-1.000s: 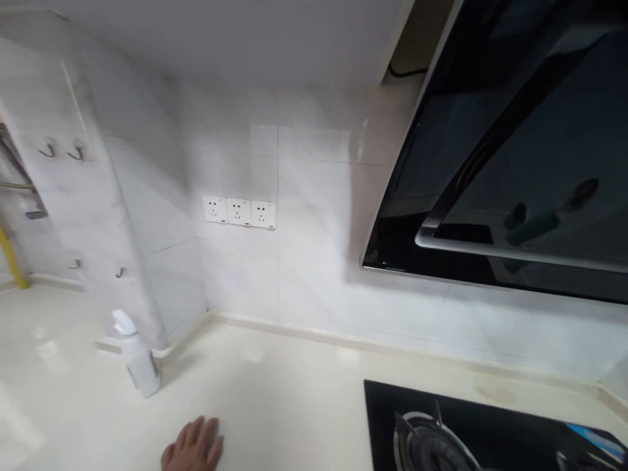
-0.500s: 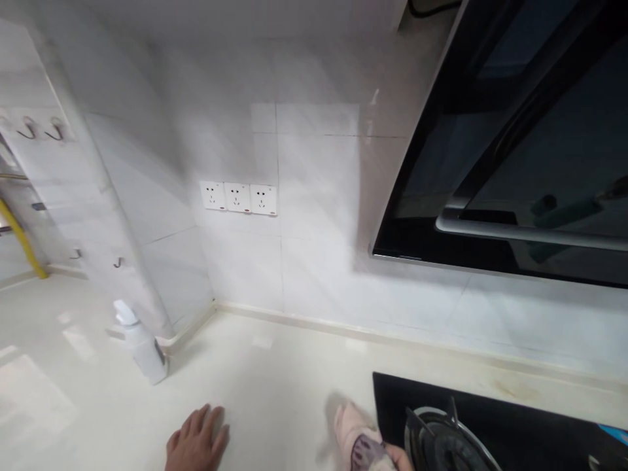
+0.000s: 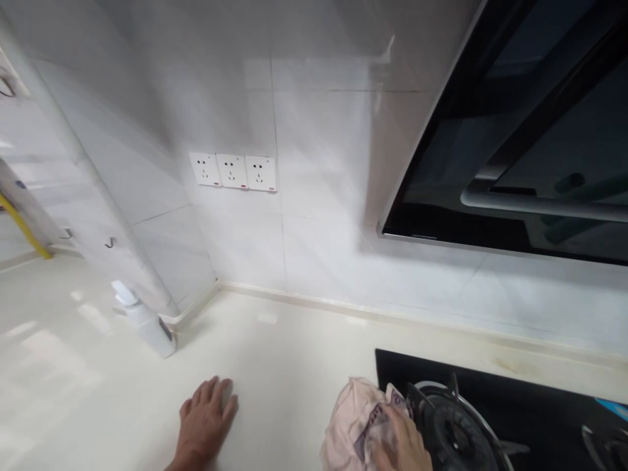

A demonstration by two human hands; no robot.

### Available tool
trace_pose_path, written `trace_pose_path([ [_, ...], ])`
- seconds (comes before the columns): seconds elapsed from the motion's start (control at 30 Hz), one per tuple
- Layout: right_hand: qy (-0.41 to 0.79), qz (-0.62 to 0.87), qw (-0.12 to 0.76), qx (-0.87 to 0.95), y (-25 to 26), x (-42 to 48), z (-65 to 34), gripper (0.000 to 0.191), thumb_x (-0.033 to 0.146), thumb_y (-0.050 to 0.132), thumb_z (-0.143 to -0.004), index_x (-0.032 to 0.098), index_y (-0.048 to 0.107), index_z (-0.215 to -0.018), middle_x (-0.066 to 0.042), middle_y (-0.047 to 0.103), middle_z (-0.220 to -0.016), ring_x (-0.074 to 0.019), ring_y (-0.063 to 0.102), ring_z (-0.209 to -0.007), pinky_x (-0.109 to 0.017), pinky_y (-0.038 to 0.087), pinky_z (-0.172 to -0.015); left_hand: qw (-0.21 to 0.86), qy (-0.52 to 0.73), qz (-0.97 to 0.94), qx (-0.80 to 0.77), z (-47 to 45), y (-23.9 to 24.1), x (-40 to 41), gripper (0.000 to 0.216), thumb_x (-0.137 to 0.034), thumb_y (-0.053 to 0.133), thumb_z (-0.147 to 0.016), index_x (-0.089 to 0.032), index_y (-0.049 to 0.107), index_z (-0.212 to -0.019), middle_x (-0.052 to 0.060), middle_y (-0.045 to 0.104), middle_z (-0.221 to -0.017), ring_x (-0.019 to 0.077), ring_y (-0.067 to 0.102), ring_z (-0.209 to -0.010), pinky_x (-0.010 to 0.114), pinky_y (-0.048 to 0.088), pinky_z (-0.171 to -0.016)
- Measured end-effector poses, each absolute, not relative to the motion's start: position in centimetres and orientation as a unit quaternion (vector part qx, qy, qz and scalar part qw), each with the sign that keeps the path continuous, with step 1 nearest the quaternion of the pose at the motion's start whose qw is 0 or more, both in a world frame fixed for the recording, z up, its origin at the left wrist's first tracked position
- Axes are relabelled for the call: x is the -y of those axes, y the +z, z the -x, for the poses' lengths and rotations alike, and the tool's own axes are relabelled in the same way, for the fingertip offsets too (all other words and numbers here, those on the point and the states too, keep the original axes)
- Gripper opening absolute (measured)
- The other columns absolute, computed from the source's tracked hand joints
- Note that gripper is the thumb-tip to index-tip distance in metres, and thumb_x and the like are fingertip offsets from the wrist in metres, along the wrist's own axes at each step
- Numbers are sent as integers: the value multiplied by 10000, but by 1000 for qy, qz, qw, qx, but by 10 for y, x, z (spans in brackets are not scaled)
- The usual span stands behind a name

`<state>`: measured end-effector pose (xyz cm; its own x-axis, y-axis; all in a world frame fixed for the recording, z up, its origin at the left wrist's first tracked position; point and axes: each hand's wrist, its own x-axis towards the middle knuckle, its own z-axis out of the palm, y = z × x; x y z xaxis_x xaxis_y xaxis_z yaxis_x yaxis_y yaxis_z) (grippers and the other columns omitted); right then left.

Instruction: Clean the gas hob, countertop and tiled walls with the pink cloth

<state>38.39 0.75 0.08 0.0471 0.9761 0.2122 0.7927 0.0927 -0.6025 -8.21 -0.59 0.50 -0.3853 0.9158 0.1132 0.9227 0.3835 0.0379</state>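
Crumpled pink cloth [image 3: 354, 418] under right hand [image 3: 402, 445], glossy countertop [image 3: 275, 366].

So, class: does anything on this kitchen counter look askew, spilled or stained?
Brownish stains mark the counter behind the hob. The spray bottle only seems tilted by the lens. Nothing spilled.

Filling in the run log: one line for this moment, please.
left hand: flat on countertop | right hand: holding pink cloth beside gas hob | spray bottle: untouched
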Motion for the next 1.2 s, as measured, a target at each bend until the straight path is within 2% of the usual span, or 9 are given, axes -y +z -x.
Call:
trace_pose_path([
  [0.17, 101, 668, 75, 733, -7, -9, -339, 838, 520, 793, -778, 385, 543, -1567, -170, 462, -1652, -568, 447, -1450, -728, 402, -1069, 37, -73, 557, 827, 81, 3, 7, 545, -451, 362, -1034, -222, 624, -1454, 154, 532, -1585, 329, 408, -1499, 533, 313, -1187],
  [0.27, 89, 659, 31, 747, 4, -17, -319, 786, 416, 818, -771, 385, 595, -1524, -195, 457, -1648, -575, 450, -1438, -720, 367, -1090, 35, -80, 558, 825, 81, 2, 7, 548, -454, 367, -1032, -215, 627, -1452, 162, 531, -1582, 336, 410, -1495, 541, 308, -1190],
  [0.43, 79, 641, 119, 755, 14, -30, -313, 508, 203, 683, -839, 321, 728, -1331, -160, 611, -1469, -432, 582, -1300, -579, 464, -1058, 40, -86, 560, 823, 83, -1, 6, 555, -454, 368, -1031, -209, 624, -1458, 164, 522, -1592, 346, 399, -1500, 550, 305, -1191],
  [0.63, 201, 538, 370, 730, 6, -54, -348, 174, 187, 504, -873, 243, 667, -897, -77, 689, -1032, -264, 669, -1041, -402, 542, -961, 41, -84, 563, 821, 84, -4, 6, 561, -464, 363, -1030, -211, 621, -1458, 156, 526, -1590, 342, 394, -1499, 540, 308, -1189],
  [0.77, 183, 534, 430, 705, 44, -91, -395, 219, 310, 513, -918, 251, 683, -1044, -73, 694, -1113, -257, 661, -1098, -390, 525, -1003, 38, -86, 563, 821, 84, -4, 7, 563, -469, 365, -1027, -208, 619, -1457, 161, 522, -1593, 347, 387, -1502, 544, 307, -1187],
  [0.83, 149, 555, 396, 717, 68, -117, -416, 373, 348, 492, -944, 246, 672, -1254, -93, 680, -1269, -259, 629, -1217, -397, 491, -1082, 38, -82, 561, 823, 84, -5, 6, 556, -462, 367, -1024, -212, 624, -1449, 156, 528, -1590, 345, 387, -1501, 541, 306, -1187],
  [0.93, 110, 668, 215, 704, 91, -155, -423, 533, 328, 373, -999, 259, 579, -1485, -114, 580, -1491, -273, 566, -1347, -444, 451, -1138, 34, -80, 558, 825, 84, -5, 6, 562, -470, 365, -1020, -218, 620, -1453, 150, 528, -1591, 344, 383, -1505, 538, 299, -1191],
  [1.03, 105, 752, 56, 648, 89, -183, -397, 555, 440, 396, -1040, 264, 553, -1542, -182, 488, -1586, -399, 528, -1386, -606, 431, -1102, 31, -79, 556, 827, 85, -6, 5, 575, -485, 363, -1015, -219, 613, -1459, 147, 519, -1597, 345, 374, -1515, 540, 291, -1197],
  [1.2, 111, 705, 24, 700, 70, -202, -313, 599, 517, 463, -1056, 259, 487, -1596, -236, 335, -1690, -476, 375, -1497, -676, 287, -1153, 42, -83, 558, 825, 88, -8, 4, 563, -480, 375, -1005, -230, 628, -1442, 142, 543, -1579, 335, 396, -1503, 539, 314, -1188],
])
